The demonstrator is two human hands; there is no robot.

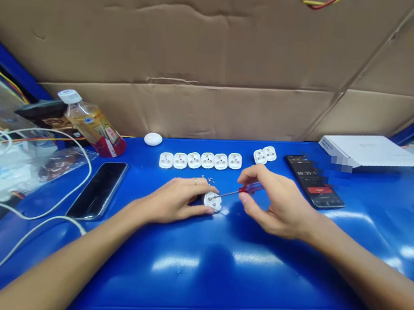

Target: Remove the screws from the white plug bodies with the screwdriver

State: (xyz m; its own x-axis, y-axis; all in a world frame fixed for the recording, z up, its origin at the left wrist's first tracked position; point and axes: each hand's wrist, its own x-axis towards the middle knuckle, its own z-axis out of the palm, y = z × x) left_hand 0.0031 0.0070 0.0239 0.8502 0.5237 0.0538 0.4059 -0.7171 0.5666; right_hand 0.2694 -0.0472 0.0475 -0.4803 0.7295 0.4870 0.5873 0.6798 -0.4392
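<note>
On the blue table, my left hand [176, 199] pinches a small white plastic plug housing [212, 204] between thumb and fingers. A screwdriver [250, 187] with a red, see-through handle is gripped by my right hand [277, 202]; its thin shaft slants left and its tip meets the housing's inner face. A few tiny screws [210, 180] lie just behind the housing. Behind them stands a row of several similar white housings [208, 160], with metal parts inside. Two more housings [264, 155] sit together farther right, beyond my right hand.
To the left are a dark phone [98, 190], a drink bottle [94, 125] and looping white cables [48, 218]. A white oval object [153, 139] lies at the back. On the right are a phone showing a timer [314, 182] and a flat white box [375, 151]. Cardboard [206, 48] walls the rear.
</note>
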